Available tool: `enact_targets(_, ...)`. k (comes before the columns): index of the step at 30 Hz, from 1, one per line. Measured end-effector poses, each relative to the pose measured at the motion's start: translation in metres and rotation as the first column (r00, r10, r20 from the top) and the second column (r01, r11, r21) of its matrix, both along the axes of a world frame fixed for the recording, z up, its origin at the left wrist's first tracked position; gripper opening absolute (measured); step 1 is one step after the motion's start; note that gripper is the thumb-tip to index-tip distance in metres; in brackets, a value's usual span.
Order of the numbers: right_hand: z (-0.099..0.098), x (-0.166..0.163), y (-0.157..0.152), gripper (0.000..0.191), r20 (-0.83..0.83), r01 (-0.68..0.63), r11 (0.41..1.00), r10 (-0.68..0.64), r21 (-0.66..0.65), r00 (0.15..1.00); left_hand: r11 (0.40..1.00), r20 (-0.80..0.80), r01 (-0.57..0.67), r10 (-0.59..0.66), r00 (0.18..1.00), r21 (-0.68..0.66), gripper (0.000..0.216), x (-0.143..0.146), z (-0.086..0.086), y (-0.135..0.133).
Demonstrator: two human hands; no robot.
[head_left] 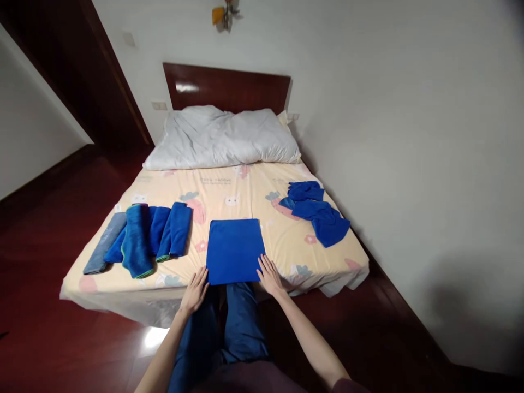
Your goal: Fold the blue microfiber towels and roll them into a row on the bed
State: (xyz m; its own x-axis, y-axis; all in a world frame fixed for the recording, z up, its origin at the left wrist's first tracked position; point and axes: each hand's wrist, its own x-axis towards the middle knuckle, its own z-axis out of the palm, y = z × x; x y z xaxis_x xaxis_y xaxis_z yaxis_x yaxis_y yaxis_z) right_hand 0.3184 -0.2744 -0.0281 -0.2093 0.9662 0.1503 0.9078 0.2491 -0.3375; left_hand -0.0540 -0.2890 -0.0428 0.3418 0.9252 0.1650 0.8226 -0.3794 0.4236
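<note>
A blue cloth (pixel 235 251) lies flat as a near square at the front edge of the bed. My left hand (pixel 195 289) rests at its near left corner with the fingers stretched out. At the cloth's right edge, close to the near corner, my right hand (pixel 269 274) lies with its fingers spread and the tips touching the fabric. Neither hand grips anything. To the left sit several rolled towels (pixel 139 240), blue and grey-blue, some with green edging. Crumpled blue cloths (pixel 321 215) are heaped on the right side of the bed.
The bed (pixel 229 188) has a pale yellow patterned sheet. A grey-white quilt (pixel 229 136) is piled against the dark wooden headboard (pixel 229 87). A wall (pixel 409 164) runs along the right side. Dark red floor (pixel 36 273) shows on the left.
</note>
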Motion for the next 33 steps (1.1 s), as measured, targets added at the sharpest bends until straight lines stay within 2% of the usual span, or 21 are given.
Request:
enact_targets(3, -0.019, -0.006, -0.047, 0.062, -0.043, 0.057, 0.997, -0.055, 0.049, 0.998, 0.994, 0.128, -0.099, 0.103, 0.986, -0.037, 0.053, -0.011, -0.025, -0.041)
enact_targets(5, -0.039, -0.018, -0.079, 0.068, -0.085, 0.096, 0.993, -0.09, 0.068, 0.992, 0.968, 0.181, -0.219, 0.239, 0.954, -0.124, 0.05, -0.016, -0.043, -0.065)
enact_targets(7, -0.059, -0.031, -0.106, 0.065, -0.127, 0.117, 0.992, -0.11, 0.048, 0.986, 0.931, 0.199, -0.307, 0.344, 0.918, -0.196, 0.048, -0.02, -0.055, -0.082)
enact_targets(9, -0.075, -0.041, -0.123, 0.061, -0.151, 0.143, 0.99, -0.139, 0.017, 0.979, 0.916, 0.203, -0.333, 0.378, 0.903, -0.225, 0.047, -0.022, -0.058, -0.09)
enact_targets(11, -0.08, -0.045, -0.132, 0.057, -0.15, 0.165, 0.986, -0.162, 0.006, 0.975, 0.918, 0.188, -0.324, 0.369, 0.91, -0.23, 0.046, -0.023, -0.054, -0.092)
enact_targets(13, -0.075, -0.044, -0.134, 0.053, -0.142, 0.146, 0.989, -0.142, 0.019, 0.98, 0.92, 0.138, -0.316, 0.353, 0.926, -0.232, 0.045, -0.022, -0.047, -0.092)
enact_targets(16, -0.056, -0.04, -0.132, 0.05, -0.153, 0.075, 0.995, -0.065, 0.059, 0.986, 0.924, 0.031, -0.312, 0.326, 0.945, -0.222, 0.045, -0.017, -0.035, -0.09)
enact_targets(20, -0.029, -0.037, -0.118, 0.045, -0.165, 0.07, 0.991, -0.05, 0.116, 0.985, 0.976, 0.006, -0.196, 0.198, 0.98, -0.097, 0.048, -0.001, -0.017, -0.083)
enact_targets(23, -0.013, -0.035, -0.098, 0.043, -0.136, 0.081, 0.987, -0.062, 0.137, 0.989, 0.995, 0.012, -0.098, 0.098, 0.995, 0.029, 0.047, 0.021, 0.0, -0.066)
enact_targets(26, -0.003, -0.03, -0.073, 0.047, -0.053, 0.078, 0.988, -0.072, 0.131, 0.996, 0.997, -0.03, -0.019, 0.021, 0.999, 0.073, 0.051, 0.044, 0.014, -0.043)
enact_targets(29, 0.003, -0.023, -0.053, 0.054, 0.059, 0.047, 0.996, -0.052, 0.075, 0.997, 0.998, -0.118, 0.017, -0.009, 0.993, 0.061, 0.057, 0.058, 0.017, -0.021)
enact_targets(33, 0.006, -0.017, -0.037, 0.05, 0.141, 0.033, 0.999, -0.035, 0.019, 0.989, 0.998, -0.216, 0.029, -0.018, 0.976, 0.047, 0.064, 0.055, 0.006, -0.006)
